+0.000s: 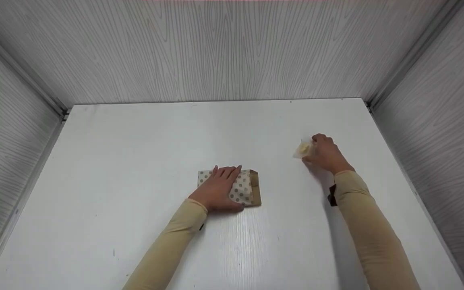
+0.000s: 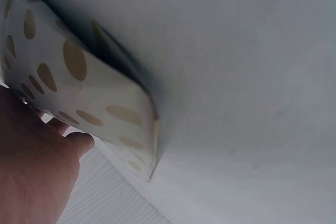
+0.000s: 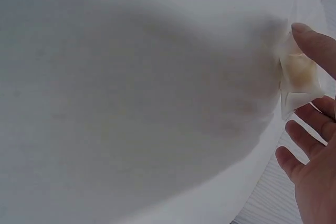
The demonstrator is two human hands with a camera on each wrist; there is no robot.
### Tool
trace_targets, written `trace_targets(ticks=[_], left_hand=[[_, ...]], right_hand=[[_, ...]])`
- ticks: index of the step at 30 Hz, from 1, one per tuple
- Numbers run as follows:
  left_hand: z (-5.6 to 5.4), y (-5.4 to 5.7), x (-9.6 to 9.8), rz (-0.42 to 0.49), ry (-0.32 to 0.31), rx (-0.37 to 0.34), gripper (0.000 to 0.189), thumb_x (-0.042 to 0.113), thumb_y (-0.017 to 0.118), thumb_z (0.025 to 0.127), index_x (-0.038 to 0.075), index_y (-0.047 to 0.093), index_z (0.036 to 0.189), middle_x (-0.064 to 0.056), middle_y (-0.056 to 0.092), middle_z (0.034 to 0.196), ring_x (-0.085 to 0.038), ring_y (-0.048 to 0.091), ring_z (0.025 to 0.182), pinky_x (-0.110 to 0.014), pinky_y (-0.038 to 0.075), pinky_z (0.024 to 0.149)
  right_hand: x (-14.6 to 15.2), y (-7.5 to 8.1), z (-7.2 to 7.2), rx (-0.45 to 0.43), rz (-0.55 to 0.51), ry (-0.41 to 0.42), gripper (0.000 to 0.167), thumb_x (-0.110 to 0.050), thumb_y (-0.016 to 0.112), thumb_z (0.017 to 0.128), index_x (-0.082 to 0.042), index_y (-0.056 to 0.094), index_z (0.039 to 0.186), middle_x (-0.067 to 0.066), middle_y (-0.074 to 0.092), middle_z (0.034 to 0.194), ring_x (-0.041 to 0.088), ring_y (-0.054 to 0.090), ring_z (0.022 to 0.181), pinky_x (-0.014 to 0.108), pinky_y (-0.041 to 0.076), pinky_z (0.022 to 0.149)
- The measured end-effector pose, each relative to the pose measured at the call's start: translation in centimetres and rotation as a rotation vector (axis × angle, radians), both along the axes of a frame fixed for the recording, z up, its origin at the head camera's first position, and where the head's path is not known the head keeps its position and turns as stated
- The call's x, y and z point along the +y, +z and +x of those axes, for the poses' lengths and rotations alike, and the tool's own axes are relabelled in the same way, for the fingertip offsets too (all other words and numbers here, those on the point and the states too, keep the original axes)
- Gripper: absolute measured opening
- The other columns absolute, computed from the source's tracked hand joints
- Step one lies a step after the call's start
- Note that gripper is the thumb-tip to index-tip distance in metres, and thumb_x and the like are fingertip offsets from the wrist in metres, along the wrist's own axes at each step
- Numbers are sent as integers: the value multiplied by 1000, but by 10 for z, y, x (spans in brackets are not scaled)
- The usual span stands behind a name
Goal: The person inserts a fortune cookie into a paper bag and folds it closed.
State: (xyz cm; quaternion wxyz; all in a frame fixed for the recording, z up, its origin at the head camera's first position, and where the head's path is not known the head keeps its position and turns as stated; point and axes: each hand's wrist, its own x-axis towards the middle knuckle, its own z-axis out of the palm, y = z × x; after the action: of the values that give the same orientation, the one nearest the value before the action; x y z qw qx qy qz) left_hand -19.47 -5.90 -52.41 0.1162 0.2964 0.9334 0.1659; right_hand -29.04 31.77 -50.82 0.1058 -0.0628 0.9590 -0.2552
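Observation:
Near the middle of the table lies a flat paper bag (image 1: 241,192), white with polka dots and a brown kraft inside at its right end. My left hand (image 1: 218,189) spans it from above, fingers at the far edge and thumb at the near edge. The left wrist view shows the dotted paper bowed upward beside the fingers. Farther right, my right hand (image 1: 326,155) holds a small translucent packet (image 1: 303,149) between thumb and fingers. Something pale yellow shows inside that packet (image 3: 299,72); its kind cannot be told.
The white tabletop (image 1: 135,149) has a pale wood-grain wall (image 1: 216,52) behind it. More wood-grain panels stand at the left (image 1: 6,121) and right (image 1: 437,121) sides.

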Motion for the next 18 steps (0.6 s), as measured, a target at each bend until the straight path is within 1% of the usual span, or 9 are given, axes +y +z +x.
trace_targets(ticks=[4, 7, 13, 18], left_hand=[[-1, 0, 1, -22, 0, -3, 116, 66, 72, 73, 12, 15, 158, -7, 31, 154, -24, 23, 142, -45, 6, 118], [-2, 2, 1, -17, -4, -6, 115, 65, 73, 73, 12, 16, 158, -8, 31, 154, -24, 24, 142, -45, 6, 118], [-2, 3, 2, -17, -3, -1, 115, 65, 73, 73, 12, 16, 158, -9, 31, 154, -24, 23, 142, -44, 6, 118], [-1, 2, 2, -9, -4, -8, 115, 64, 72, 73, 11, 15, 158, -9, 30, 154, -26, 22, 143, -46, 6, 117]], right_hand=[[-1, -3, 4, 26, 7, 37, 79, -29, 75, 88, 9, 33, 143, 30, 35, 139, 46, 33, 129, 58, 33, 103], [0, -6, 7, 42, 8, 52, 77, -31, 74, 89, 8, 35, 143, 29, 33, 142, 47, 30, 131, 59, 32, 104], [-4, -10, 15, 66, -30, 68, 77, -35, 75, 88, 5, 39, 144, 26, 36, 141, 43, 34, 129, 57, 34, 103], [-13, -8, 27, 69, -47, 90, 77, -36, 76, 87, 3, 40, 144, 23, 37, 140, 41, 35, 130, 55, 34, 104]])
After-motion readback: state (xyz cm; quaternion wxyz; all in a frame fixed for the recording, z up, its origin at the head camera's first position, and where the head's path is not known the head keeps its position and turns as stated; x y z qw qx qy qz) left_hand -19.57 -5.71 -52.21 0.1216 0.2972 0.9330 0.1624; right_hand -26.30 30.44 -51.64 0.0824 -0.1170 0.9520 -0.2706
